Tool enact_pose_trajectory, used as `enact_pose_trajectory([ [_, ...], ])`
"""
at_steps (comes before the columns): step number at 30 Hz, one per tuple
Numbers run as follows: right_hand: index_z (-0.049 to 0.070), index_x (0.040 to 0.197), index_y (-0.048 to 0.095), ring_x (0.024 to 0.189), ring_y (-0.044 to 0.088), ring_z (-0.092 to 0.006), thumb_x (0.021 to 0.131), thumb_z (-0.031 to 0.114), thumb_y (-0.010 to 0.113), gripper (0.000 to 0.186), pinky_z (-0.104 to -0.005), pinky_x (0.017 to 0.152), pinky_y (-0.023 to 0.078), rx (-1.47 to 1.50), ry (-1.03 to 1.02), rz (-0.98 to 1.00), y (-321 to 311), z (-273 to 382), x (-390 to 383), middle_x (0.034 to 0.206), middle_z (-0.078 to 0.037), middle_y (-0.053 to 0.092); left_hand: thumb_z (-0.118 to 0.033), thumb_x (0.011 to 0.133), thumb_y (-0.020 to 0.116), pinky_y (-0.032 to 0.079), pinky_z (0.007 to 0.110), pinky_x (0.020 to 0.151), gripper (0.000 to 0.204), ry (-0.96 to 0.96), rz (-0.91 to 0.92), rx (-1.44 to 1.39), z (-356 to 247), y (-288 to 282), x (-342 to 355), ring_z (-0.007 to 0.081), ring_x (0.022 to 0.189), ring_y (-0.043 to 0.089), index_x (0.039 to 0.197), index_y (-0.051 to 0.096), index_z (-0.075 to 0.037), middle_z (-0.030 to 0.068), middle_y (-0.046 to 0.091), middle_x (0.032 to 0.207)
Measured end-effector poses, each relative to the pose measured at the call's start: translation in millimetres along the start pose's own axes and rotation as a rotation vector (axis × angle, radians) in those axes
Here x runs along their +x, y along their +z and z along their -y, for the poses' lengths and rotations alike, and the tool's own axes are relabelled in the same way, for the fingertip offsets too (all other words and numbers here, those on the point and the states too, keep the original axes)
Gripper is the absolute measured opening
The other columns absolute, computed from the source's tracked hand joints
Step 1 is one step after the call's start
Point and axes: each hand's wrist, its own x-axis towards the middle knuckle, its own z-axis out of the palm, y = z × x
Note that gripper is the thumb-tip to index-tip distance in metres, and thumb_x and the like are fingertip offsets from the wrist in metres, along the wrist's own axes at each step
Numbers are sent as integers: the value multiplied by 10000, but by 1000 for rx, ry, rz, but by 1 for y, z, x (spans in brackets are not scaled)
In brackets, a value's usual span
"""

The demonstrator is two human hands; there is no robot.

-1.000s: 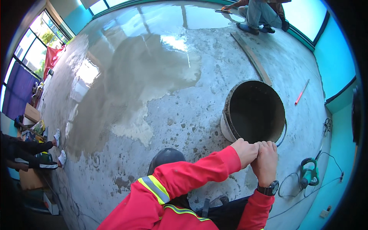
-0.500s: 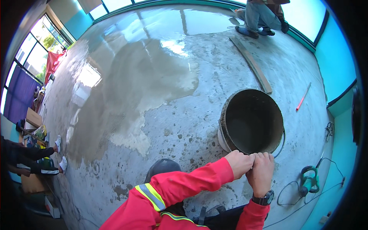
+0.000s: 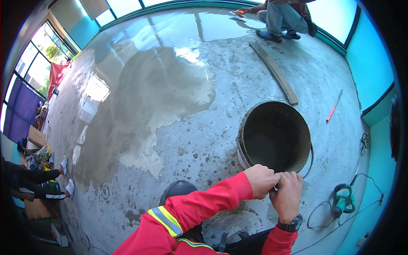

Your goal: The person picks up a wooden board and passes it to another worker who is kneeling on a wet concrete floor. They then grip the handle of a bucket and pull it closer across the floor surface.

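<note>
My left hand and my right hand meet in front of the near rim of a large round bucket. The fingers of both are curled and closed, and the hands touch or nearly touch. Something small and dark shows between them; I cannot make out what it is, or whether the fingers grip the rim. Grey matter lies inside the mortar-crusted bucket, and its wire handle hangs at the right. A dark watch is on my right wrist, below a red sleeve.
Wet grey screed covers the floor's left and far parts. A long board lies beyond the bucket. A red-tipped rod and a corded green power tool lie right. A person crouches far off with an orange-handled trowel; another's legs show left.
The view has shifted slightly. My hands stay closed at the near rim, with a little more of a gap between them. The far person's orange-handled trowel has come into sight.
</note>
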Motion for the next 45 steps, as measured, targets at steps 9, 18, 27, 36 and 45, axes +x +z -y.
enact_pose_trajectory([
  [9,68,749,597,823,541,-276,658,72,701,139,-387,811,387,5,-5,14,1,-5,-1,764,-90,591,-99,705,618,517,449,576,220,28,35,-7,1,-4,2,363,636,647,886,554,8,178,634,665],
  [18,67,753,600,832,539,-272,661,78,701,137,-383,810,379,19,22,46,0,-6,-2,771,-89,594,-69,681,652,531,432,630,210,-7,73,-29,-1,-6,5,348,705,663,861,577,7,171,655,728],
  [27,66,763,607,842,544,-271,655,72,706,146,-383,825,372,55,25,44,0,-8,-1,790,-92,608,-74,671,668,529,433,629,235,-13,46,-49,-2,-4,6,351,708,662,869,567,-1,166,657,729],
  [36,67,769,599,835,538,-275,648,82,716,169,-385,816,376,35,23,62,0,-8,-1,782,-90,594,-87,719,616,508,460,569,250,27,22,-38,1,-1,4,371,632,638,930,532,17,179,630,667],
  [45,65,779,601,837,538,-274,647,86,725,182,-383,819,379,51,24,67,-1,-7,-1,792,-90,598,-81,718,612,517,452,582,250,0,70,-32,0,-2,3,371,639,647,933,546,27,181,633,668],
])
